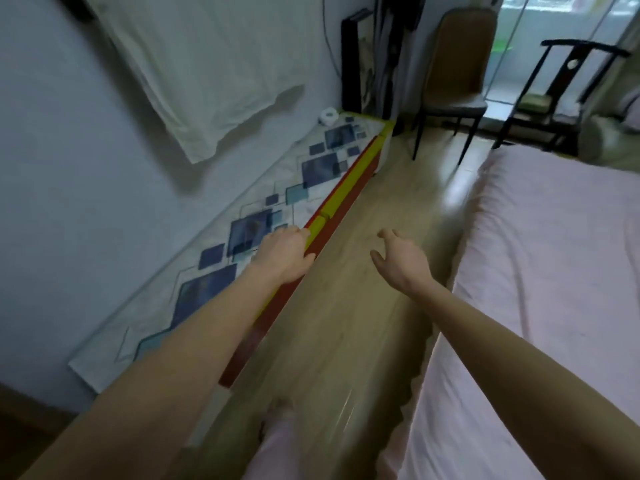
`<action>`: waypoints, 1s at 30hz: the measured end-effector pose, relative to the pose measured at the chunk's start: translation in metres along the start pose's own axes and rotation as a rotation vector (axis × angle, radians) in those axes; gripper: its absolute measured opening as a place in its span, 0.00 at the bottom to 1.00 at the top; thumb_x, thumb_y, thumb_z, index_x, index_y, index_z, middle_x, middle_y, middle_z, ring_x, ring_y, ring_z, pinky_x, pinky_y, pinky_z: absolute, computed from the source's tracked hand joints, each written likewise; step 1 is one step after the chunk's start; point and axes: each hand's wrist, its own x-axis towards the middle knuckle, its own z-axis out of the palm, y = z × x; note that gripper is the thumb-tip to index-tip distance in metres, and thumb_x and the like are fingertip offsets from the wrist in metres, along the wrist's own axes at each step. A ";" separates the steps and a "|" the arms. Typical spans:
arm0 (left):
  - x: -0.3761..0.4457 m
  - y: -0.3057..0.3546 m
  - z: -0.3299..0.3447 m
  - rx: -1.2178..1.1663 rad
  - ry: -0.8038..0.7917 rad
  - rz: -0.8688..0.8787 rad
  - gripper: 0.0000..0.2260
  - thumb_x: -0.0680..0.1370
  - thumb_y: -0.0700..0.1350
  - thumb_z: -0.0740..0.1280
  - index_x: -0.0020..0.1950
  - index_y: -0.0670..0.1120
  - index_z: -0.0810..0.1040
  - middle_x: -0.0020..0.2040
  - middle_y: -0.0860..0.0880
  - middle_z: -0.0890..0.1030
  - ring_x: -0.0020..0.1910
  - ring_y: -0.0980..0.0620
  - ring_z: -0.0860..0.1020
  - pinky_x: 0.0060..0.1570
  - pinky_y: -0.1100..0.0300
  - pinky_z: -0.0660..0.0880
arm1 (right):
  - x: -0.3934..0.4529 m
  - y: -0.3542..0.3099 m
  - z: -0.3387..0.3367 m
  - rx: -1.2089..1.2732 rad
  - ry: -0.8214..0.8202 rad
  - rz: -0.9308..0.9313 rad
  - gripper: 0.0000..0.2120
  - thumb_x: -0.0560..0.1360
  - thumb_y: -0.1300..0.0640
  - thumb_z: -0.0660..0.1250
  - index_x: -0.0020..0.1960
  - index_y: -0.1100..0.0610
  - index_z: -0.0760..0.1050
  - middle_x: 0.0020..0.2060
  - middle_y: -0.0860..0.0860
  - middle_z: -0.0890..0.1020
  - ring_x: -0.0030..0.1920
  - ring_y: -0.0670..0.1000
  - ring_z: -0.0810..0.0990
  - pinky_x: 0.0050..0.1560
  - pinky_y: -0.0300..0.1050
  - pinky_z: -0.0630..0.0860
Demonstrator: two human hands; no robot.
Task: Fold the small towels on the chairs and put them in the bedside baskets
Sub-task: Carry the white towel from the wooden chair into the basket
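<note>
Left hand (284, 252) loosely curled, right hand (401, 258) open, both empty. Brown padded chair (457, 64) and black wooden armchair (568, 95) far ahead; can't spot towels, baskets. Frame blurry, narrow wooden floor (363, 271), might clip pink bed (554, 271) edge.

The left hand (284, 255) lies over the edge of the long low red-and-yellow cabinet (349, 183), hiding its fingertips. The black wooden armchair (568, 95) is cut by the pink-sheeted bed (554, 271) and the right edge; what sits on its seat is too blurred to name. No basket shows.
</note>
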 end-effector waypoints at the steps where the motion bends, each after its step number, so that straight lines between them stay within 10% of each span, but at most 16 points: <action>1: 0.035 -0.003 -0.002 -0.004 -0.004 0.031 0.20 0.80 0.53 0.61 0.69 0.45 0.70 0.64 0.42 0.75 0.61 0.42 0.74 0.58 0.49 0.73 | 0.027 0.007 -0.003 -0.001 0.012 0.032 0.20 0.80 0.50 0.62 0.68 0.56 0.68 0.62 0.55 0.76 0.53 0.56 0.79 0.53 0.52 0.78; 17: 0.574 0.119 -0.057 0.013 -0.071 0.581 0.21 0.81 0.52 0.60 0.70 0.43 0.69 0.65 0.42 0.73 0.62 0.43 0.73 0.58 0.49 0.73 | 0.394 0.205 -0.108 -0.008 0.240 0.541 0.15 0.79 0.53 0.60 0.62 0.61 0.71 0.60 0.59 0.75 0.58 0.61 0.75 0.54 0.53 0.73; 30: 0.968 0.221 -0.082 -0.024 -0.085 0.578 0.15 0.80 0.48 0.60 0.66 0.45 0.73 0.65 0.44 0.74 0.62 0.43 0.73 0.60 0.46 0.72 | 0.734 0.395 -0.183 0.015 0.227 0.557 0.21 0.80 0.52 0.61 0.70 0.58 0.68 0.66 0.56 0.73 0.62 0.57 0.74 0.61 0.54 0.74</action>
